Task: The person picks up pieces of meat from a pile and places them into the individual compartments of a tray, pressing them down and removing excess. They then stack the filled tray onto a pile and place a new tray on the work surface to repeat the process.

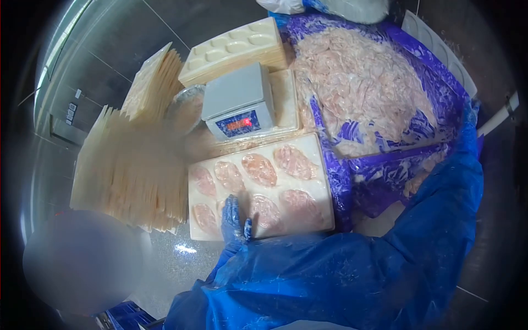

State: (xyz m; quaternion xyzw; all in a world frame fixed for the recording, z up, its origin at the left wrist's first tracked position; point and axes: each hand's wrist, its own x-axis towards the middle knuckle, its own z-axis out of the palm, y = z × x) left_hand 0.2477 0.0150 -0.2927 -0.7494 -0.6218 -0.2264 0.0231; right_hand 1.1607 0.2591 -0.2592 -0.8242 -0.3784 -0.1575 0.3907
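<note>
My left hand (pixel 235 221), in a blue glove, lies flat at the front edge of a white moulded tray (pixel 231 192). Its fingers are stretched out over a front-row hollow, with the thumb apart, and cover most of that hollow. Pale pink minced meat portions (pixel 259 169) fill the other oval hollows in two rows. On the right, my blue sleeve (pixel 440 203) reaches up along a purple-lined bin (pixel 341 192); the right hand itself does not show. A large heap of pale, wet meat (pixel 363 82) lies in the bin.
A grey scale (pixel 236 91) with a red display stands behind the tray, beside a metal bowl (pixel 188 110). Stacked trays (pixel 231 49) are behind it, and many upright trays (pixel 129 170) stand left. White-covered items (pixel 357 8) show at the top edge.
</note>
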